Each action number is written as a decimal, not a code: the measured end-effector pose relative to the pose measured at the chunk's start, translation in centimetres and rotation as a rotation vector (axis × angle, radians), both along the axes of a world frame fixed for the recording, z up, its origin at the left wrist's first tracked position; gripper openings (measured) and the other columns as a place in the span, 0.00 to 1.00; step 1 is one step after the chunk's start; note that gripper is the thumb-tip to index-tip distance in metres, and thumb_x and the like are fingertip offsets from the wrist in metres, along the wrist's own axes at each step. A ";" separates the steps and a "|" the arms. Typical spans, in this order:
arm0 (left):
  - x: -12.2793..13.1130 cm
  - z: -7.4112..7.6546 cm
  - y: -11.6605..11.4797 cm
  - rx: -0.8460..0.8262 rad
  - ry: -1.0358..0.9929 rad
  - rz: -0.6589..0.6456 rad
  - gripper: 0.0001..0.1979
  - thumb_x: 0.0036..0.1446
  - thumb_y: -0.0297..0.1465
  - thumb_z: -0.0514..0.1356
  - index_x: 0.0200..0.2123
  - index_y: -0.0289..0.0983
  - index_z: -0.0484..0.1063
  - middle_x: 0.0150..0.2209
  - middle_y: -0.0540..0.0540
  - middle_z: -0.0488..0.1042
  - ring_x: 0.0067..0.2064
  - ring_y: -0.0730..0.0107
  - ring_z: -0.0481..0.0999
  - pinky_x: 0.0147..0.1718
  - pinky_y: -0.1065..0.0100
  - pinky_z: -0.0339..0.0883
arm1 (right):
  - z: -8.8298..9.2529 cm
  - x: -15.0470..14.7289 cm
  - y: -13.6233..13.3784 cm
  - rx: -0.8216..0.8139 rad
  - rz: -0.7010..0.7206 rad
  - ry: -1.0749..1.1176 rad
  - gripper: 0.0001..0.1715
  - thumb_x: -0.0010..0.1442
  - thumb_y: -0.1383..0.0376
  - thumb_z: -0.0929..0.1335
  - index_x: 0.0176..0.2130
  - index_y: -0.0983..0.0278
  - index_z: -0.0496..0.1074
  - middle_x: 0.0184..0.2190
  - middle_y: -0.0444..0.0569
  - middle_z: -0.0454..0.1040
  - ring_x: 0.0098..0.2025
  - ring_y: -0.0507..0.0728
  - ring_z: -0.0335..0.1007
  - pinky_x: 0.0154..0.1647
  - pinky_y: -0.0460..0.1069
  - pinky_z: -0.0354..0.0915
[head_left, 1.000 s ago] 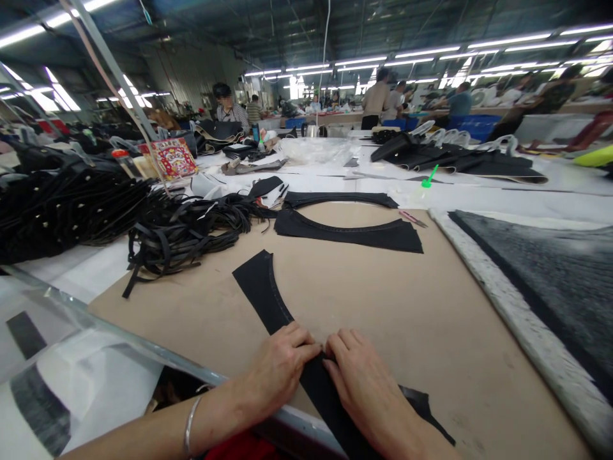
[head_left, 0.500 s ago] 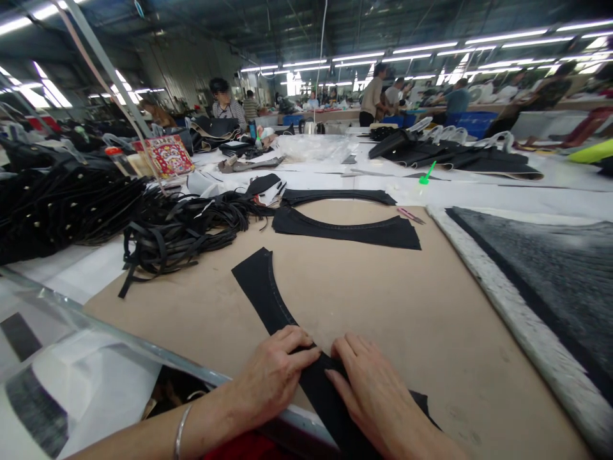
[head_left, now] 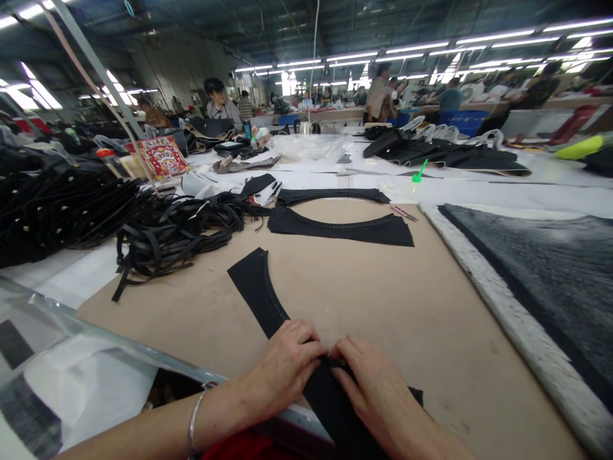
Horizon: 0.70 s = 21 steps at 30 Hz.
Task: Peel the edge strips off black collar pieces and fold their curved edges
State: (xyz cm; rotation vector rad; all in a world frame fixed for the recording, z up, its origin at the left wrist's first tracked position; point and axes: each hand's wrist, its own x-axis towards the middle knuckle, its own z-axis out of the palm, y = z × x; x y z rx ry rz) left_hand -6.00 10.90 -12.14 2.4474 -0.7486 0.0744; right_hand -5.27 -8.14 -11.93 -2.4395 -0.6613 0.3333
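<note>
A curved black fabric piece (head_left: 258, 291) runs from the middle of the board down to the table's front edge, with a stitched-looking line along its inner curve. My left hand (head_left: 292, 361) is closed on that curved edge, its fingertips pressed together there. Just to the right, my right hand (head_left: 373, 383) pinches the same edge between thumb and fingers. The two hands' fingertips nearly meet. Part of the piece is hidden under both hands, and a black corner shows beyond my right wrist.
Farther back lie stacked curved black pieces (head_left: 340, 229) and small pink-handled snips (head_left: 405, 213). Black straps (head_left: 158, 246) are heaped at left. A thick slab with a dark grey top (head_left: 527, 287) borders the brown board (head_left: 431, 306) at right. A green-tipped bottle (head_left: 417, 177) stands behind.
My left fingertips have shifted slightly right along the curved edge, closer to my right fingertips. The view has moved a little; the fabric piece stays in both hands.
</note>
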 end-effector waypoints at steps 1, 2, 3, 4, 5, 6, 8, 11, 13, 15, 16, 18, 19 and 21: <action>0.0 -0.1 0.0 0.005 0.000 -0.014 0.09 0.60 0.21 0.56 0.38 0.38 0.75 0.37 0.47 0.71 0.41 0.67 0.68 0.44 0.65 0.65 | 0.0 -0.1 -0.1 0.004 0.003 0.002 0.09 0.60 0.75 0.63 0.38 0.63 0.67 0.37 0.48 0.70 0.41 0.59 0.65 0.45 0.57 0.61; 0.0 -0.2 0.0 0.012 -0.004 -0.027 0.09 0.61 0.22 0.55 0.39 0.38 0.75 0.36 0.47 0.71 0.41 0.67 0.68 0.43 0.65 0.65 | -0.1 -0.1 -0.2 0.004 0.006 0.003 0.09 0.61 0.75 0.63 0.38 0.63 0.67 0.37 0.48 0.70 0.41 0.59 0.66 0.45 0.57 0.62; 0.0 -0.3 0.0 0.020 -0.007 -0.038 0.10 0.63 0.23 0.54 0.40 0.39 0.75 0.36 0.47 0.71 0.40 0.67 0.68 0.43 0.66 0.65 | -0.1 -0.2 -0.3 -0.001 0.011 0.006 0.09 0.61 0.75 0.63 0.37 0.63 0.68 0.37 0.48 0.69 0.41 0.59 0.66 0.45 0.56 0.62; -0.1 -0.4 0.0 0.027 -0.015 -0.049 0.11 0.64 0.23 0.54 0.41 0.39 0.75 0.37 0.47 0.71 0.40 0.67 0.68 0.43 0.66 0.65 | 0.0 -0.2 -0.4 -0.011 0.014 0.004 0.09 0.61 0.75 0.62 0.37 0.63 0.68 0.37 0.49 0.69 0.41 0.59 0.66 0.45 0.56 0.62; -0.2 -0.5 0.1 0.033 -0.026 -0.056 0.11 0.64 0.24 0.53 0.42 0.39 0.74 0.38 0.47 0.71 0.40 0.67 0.68 0.43 0.66 0.65 | 0.1 -0.2 -0.5 -0.025 0.020 0.003 0.09 0.62 0.74 0.62 0.37 0.63 0.68 0.37 0.49 0.69 0.41 0.59 0.66 0.45 0.56 0.62; -0.2 -0.6 0.2 0.039 -0.037 -0.062 0.12 0.65 0.24 0.52 0.43 0.39 0.74 0.39 0.47 0.71 0.41 0.67 0.68 0.43 0.65 0.66 | 0.2 -0.3 -0.5 -0.043 0.025 -0.002 0.09 0.62 0.74 0.62 0.37 0.63 0.68 0.37 0.50 0.69 0.41 0.59 0.66 0.45 0.56 0.62; -0.4 -0.8 0.3 0.047 -0.054 -0.073 0.12 0.65 0.23 0.51 0.44 0.39 0.73 0.40 0.46 0.71 0.42 0.67 0.68 0.44 0.65 0.66 | 0.6 -0.3 -0.5 -0.087 0.037 -0.020 0.09 0.62 0.75 0.62 0.37 0.64 0.68 0.38 0.50 0.70 0.41 0.60 0.66 0.45 0.57 0.62; -0.4 -0.7 0.3 0.057 -0.044 -0.089 0.13 0.65 0.24 0.50 0.44 0.38 0.73 0.39 0.46 0.71 0.41 0.67 0.68 0.43 0.65 0.66 | 1.3 -0.3 -0.6 -0.137 0.043 -0.008 0.09 0.61 0.75 0.62 0.37 0.64 0.68 0.38 0.50 0.70 0.41 0.60 0.66 0.44 0.57 0.63; -0.4 -0.4 0.3 0.048 -0.038 -0.095 0.13 0.66 0.24 0.49 0.43 0.38 0.73 0.38 0.46 0.70 0.41 0.67 0.68 0.42 0.66 0.66 | 1.5 -0.3 -0.7 -0.132 0.040 0.017 0.08 0.61 0.75 0.63 0.36 0.64 0.68 0.38 0.50 0.70 0.41 0.60 0.66 0.44 0.56 0.63; -0.3 -0.1 0.2 0.029 -0.035 -0.104 0.14 0.66 0.25 0.49 0.43 0.38 0.74 0.36 0.46 0.70 0.40 0.67 0.67 0.40 0.67 0.66 | 1.4 -0.3 -1.0 -0.097 0.047 0.027 0.08 0.61 0.76 0.63 0.36 0.64 0.68 0.38 0.49 0.70 0.41 0.59 0.66 0.44 0.55 0.63; -0.3 0.0 0.1 0.023 -0.034 -0.110 0.14 0.67 0.26 0.48 0.43 0.38 0.74 0.36 0.46 0.70 0.40 0.67 0.67 0.40 0.68 0.66 | 1.2 -0.3 -1.1 -0.072 0.053 0.026 0.09 0.61 0.76 0.63 0.37 0.64 0.67 0.38 0.49 0.70 0.41 0.59 0.66 0.44 0.55 0.63; -0.2 0.2 0.1 0.017 -0.032 -0.120 0.15 0.67 0.27 0.47 0.44 0.39 0.74 0.34 0.47 0.70 0.39 0.67 0.67 0.38 0.68 0.66 | 0.7 -0.3 -1.5 -0.019 0.059 0.016 0.09 0.61 0.76 0.62 0.37 0.63 0.67 0.38 0.48 0.69 0.41 0.58 0.66 0.45 0.54 0.63; -0.2 0.2 0.1 0.019 -0.032 -0.123 0.15 0.68 0.27 0.47 0.44 0.40 0.74 0.34 0.47 0.69 0.38 0.67 0.67 0.37 0.68 0.66 | 0.4 -0.4 -1.7 0.004 0.062 0.011 0.09 0.61 0.76 0.62 0.37 0.63 0.67 0.38 0.48 0.69 0.41 0.58 0.66 0.45 0.54 0.62; -0.3 0.0 0.2 0.032 -0.034 -0.126 0.16 0.68 0.27 0.46 0.45 0.41 0.74 0.34 0.47 0.69 0.38 0.66 0.67 0.37 0.68 0.66 | -0.1 -0.5 -2.0 0.033 0.066 -0.003 0.09 0.62 0.75 0.62 0.37 0.63 0.67 0.37 0.48 0.68 0.41 0.58 0.65 0.44 0.54 0.62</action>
